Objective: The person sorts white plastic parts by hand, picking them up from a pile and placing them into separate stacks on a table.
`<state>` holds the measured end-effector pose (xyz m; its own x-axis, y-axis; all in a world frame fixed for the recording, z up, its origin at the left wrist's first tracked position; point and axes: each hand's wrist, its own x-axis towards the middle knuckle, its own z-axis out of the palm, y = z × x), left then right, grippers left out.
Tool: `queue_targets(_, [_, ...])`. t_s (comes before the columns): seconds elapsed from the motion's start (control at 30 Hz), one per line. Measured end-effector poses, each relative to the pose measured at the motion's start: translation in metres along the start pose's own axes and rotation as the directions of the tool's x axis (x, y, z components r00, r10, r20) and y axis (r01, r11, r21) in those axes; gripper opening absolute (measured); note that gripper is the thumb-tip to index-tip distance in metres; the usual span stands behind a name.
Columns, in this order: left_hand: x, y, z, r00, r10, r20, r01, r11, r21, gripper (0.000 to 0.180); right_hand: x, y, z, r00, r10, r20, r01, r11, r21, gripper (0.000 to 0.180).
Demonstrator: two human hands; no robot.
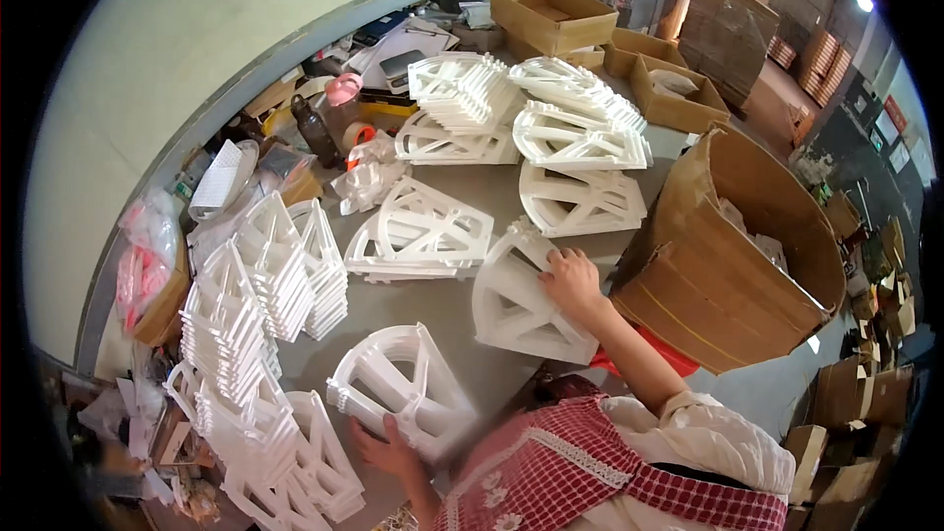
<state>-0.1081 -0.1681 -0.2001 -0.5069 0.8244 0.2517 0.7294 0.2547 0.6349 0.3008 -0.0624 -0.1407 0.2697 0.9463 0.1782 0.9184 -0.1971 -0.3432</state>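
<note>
Two white fan-shaped plastic frames are under my hands at the near side of the grey table. My left hand [389,448] grips the near edge of the left frame [398,388], its thumb against the rim and its other fingers partly hidden. My right hand [573,283] has its fingers curled over the ribs of the right frame [516,300], which lies close to the table's right side. Beyond them sits another small pile of fan-shaped frames [423,226]. Long nested stacks of the same frames [231,324] lean in rows along the left.
More stacked frames [580,128] stand at the back. A large open cardboard box [708,246] is at the right, and smaller cartons [551,20] are at the far end. Bottles [315,128], tape and plastic bags [147,256] crowd the left wall.
</note>
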Motion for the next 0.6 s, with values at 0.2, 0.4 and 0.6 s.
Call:
queue_targets(0.2, [-0.001,0.016,-0.010,0.997,-0.063,0.051,0.065,0.997,-0.041,0.076,0.017,-0.019,0.001,0.965,-0.227,-0.131,0.203,0.963,-0.176,0.025])
queue_targets(0.4, [0.001,0.004,-0.005,0.997,-0.063,0.047,0.063,0.998,-0.001,0.077,0.120,-0.071,0.040,0.939,-0.339,-0.063,0.331,0.937,-0.107,0.025])
queue_targets(0.6, [0.003,0.012,-0.010,0.994,-0.106,0.036,0.108,0.992,-0.057,0.077,0.180,-0.080,0.051,0.940,-0.138,0.313,0.162,0.986,-0.050,0.025])
